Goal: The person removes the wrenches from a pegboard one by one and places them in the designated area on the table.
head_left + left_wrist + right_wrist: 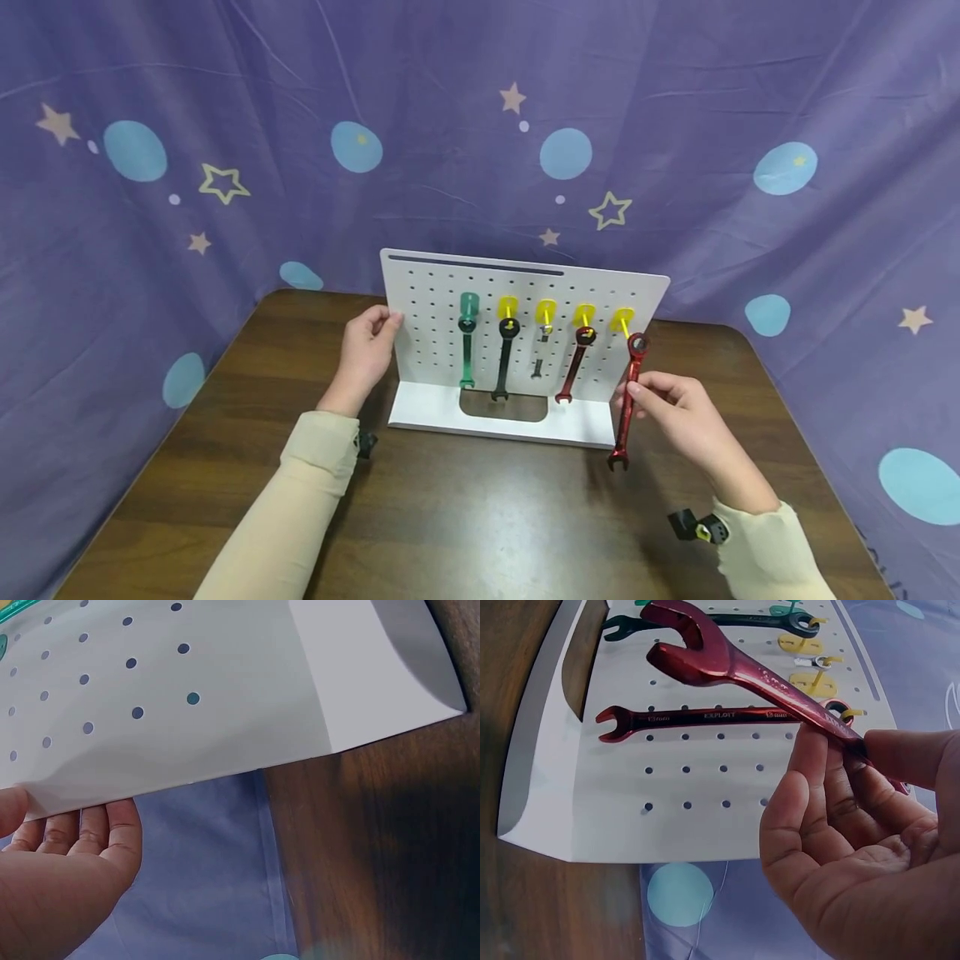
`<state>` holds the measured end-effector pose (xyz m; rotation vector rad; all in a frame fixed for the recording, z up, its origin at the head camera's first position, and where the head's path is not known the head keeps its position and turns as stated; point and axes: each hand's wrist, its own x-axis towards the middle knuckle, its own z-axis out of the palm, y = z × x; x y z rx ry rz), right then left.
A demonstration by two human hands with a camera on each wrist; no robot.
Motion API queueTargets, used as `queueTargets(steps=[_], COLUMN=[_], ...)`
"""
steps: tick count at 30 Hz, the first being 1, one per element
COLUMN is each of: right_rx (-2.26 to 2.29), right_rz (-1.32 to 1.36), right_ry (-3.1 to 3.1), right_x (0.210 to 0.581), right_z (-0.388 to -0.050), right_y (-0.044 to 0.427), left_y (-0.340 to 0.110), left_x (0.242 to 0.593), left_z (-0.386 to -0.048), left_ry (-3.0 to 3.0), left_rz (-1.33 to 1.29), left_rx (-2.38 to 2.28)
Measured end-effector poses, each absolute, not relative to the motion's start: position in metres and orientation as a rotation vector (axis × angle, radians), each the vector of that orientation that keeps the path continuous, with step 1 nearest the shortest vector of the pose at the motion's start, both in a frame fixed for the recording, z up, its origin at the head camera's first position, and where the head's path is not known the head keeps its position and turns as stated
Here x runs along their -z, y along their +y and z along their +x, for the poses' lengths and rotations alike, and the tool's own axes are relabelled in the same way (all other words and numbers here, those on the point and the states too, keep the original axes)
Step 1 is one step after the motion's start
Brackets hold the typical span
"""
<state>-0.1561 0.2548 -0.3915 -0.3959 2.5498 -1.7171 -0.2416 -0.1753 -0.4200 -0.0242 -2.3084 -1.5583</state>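
A white pegboard stand [442, 408] stands upright on the table. My left hand [366, 354] grips its left edge, thumb on the front face and fingers behind, as the left wrist view shows too. In my right hand [682, 417] a red combination wrench [627, 408] is pinched between thumb and fingers, open end down. Its ring end is beside the rightmost yellow hook [622, 320]; whether the hook enters the ring I cannot tell. On other hooks hang a green wrench [467, 358], a black wrench [505, 358], a small silver wrench [537, 367] and another red wrench [705, 718].
The brown wooden table [480, 517] lies under the stand. Behind it hangs a purple curtain [450, 217] with stars and blue dots. The stand's base has a cutout [502, 407] at its middle. A black wrist camera [697, 527] sits at my right cuff.
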Motion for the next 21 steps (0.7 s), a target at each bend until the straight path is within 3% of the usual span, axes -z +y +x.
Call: queueTargets(steps=[21], right_rx=[1.709], right_rz=[-0.311], right_ry=[2.57], right_x=[0.41], right_z=[-0.146], right_y=[0.276], left_y=[-0.174], left_x=[0.42], left_z=[-0.242], left_ry=[-2.314], left_rz=[0.001], left_rx=[1.552])
